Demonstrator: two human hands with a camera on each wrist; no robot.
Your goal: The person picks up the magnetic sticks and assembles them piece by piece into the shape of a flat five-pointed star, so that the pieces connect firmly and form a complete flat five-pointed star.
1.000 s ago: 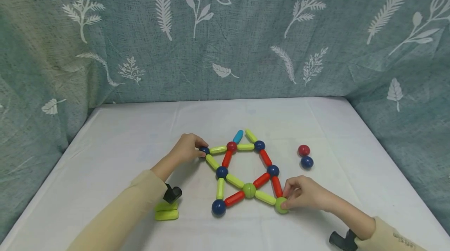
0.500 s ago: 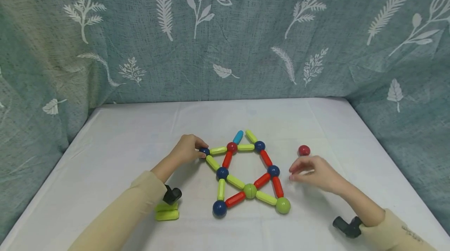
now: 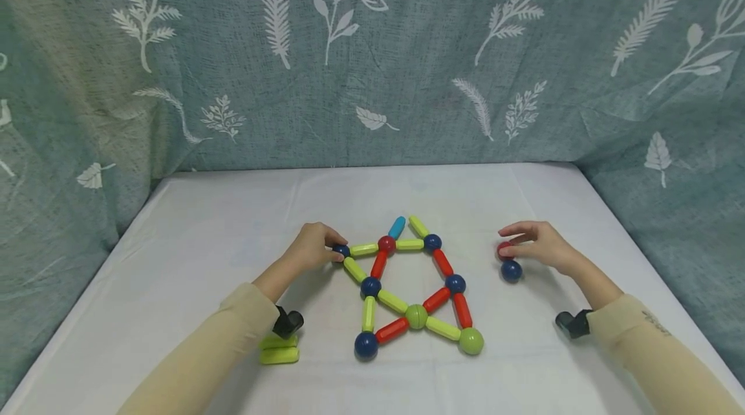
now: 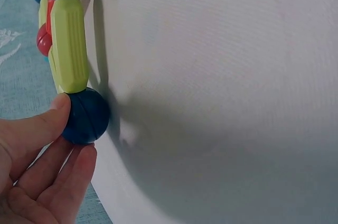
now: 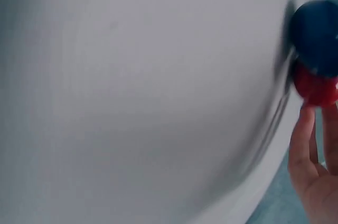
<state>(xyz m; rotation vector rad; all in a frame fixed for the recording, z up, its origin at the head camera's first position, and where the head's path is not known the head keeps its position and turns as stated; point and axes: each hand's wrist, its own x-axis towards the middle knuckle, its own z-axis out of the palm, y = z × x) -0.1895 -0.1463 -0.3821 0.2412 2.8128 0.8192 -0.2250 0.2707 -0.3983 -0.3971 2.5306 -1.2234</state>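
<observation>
At the left corner of a flat figure of sticks and balls, my left hand (image 3: 316,247) pinches a dark blue ball (image 4: 87,117) between thumb and fingers. A yellow-green stick (image 4: 70,44) joins that ball. My right hand (image 3: 538,245) is at a loose red ball (image 3: 504,249), its thumb across the ball and index finger spread above it. Fingertips meet the red ball's near side in the right wrist view, which is blurred. A loose blue ball (image 3: 511,271) touches the red one. The figure also has red sticks (image 3: 392,330) and a green ball (image 3: 471,341).
Two spare yellow-green sticks (image 3: 279,355) lie beside the left forearm, partly behind the black wrist camera (image 3: 288,322). A blue stick (image 3: 397,227) and a yellow-green stick (image 3: 418,226) point outward at the figure's far side. A patterned curtain (image 3: 372,59) hangs behind the white table (image 3: 192,240).
My right hand has left the green ball at the figure's near right corner and moved back and right to the loose red ball. The left hand stays on its blue ball.
</observation>
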